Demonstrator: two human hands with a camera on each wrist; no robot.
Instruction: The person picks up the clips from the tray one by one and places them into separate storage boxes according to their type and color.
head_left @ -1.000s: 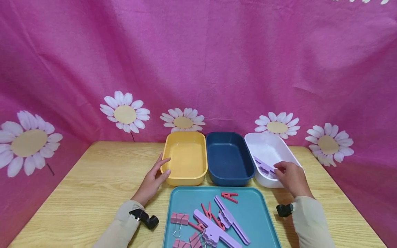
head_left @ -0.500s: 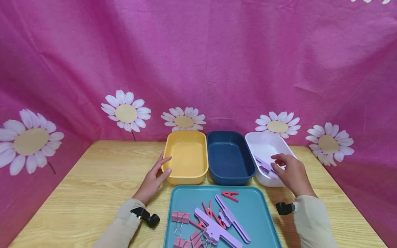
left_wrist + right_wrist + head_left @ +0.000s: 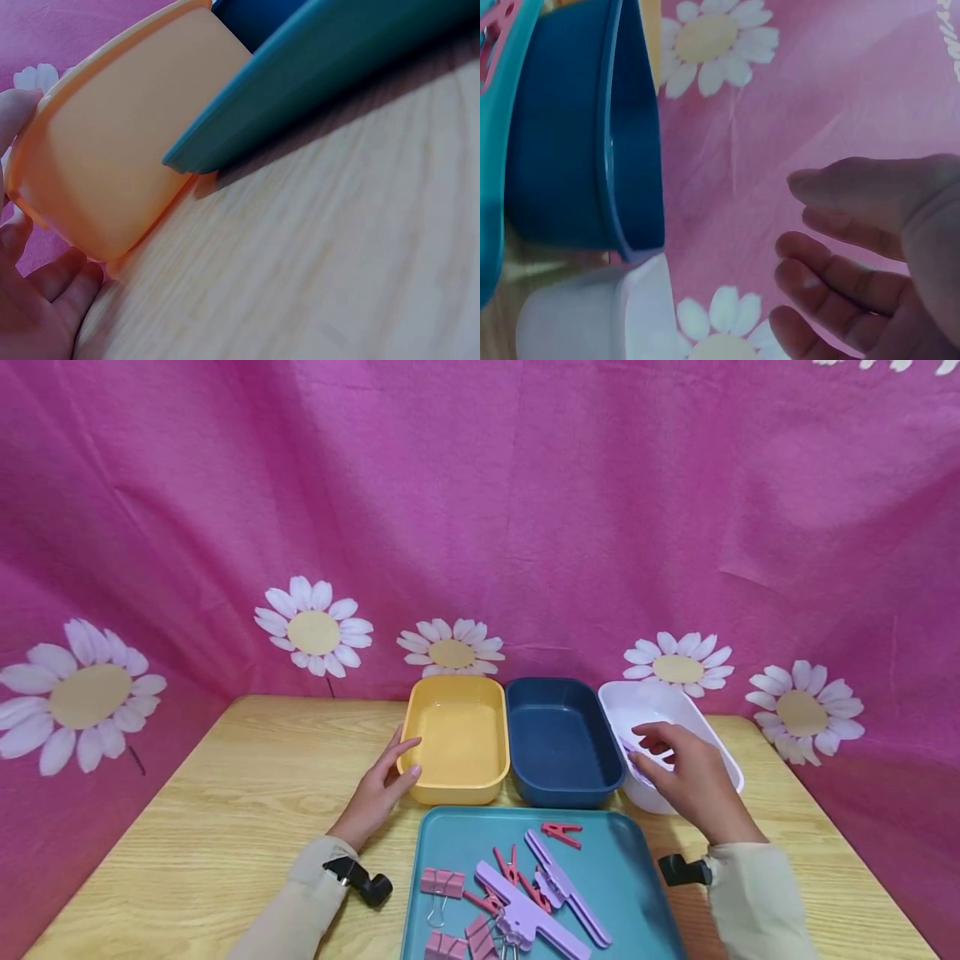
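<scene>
My left hand (image 3: 378,793) rests at the near left corner of the yellow bin (image 3: 453,795), thumb and index finger over its rim. In the left wrist view, the other fingers (image 3: 75,289) lie low beside the bin's wall. Over the white bin (image 3: 617,700) hovers my right hand (image 3: 696,781), fingers loosely bent and holding nothing. The right wrist view shows a gap between its thumb (image 3: 847,184) and fingers. Beneath that hand, a purple bag clip (image 3: 637,766) lies in the white bin, mostly hidden.
Between the other two bins stands a navy bin (image 3: 567,795). In front, a teal tray (image 3: 442,835) holds two purple bag clips (image 3: 567,891), several red clothespins (image 3: 561,833) and several pink binder clips (image 3: 442,883). A pink flowered cloth (image 3: 480,527) hangs behind the wooden table (image 3: 172,827).
My right hand has risen from the purple bag clip in the white bin and shifted left, its fingers spreading apart. The left hand keeps its place at the yellow bin.
</scene>
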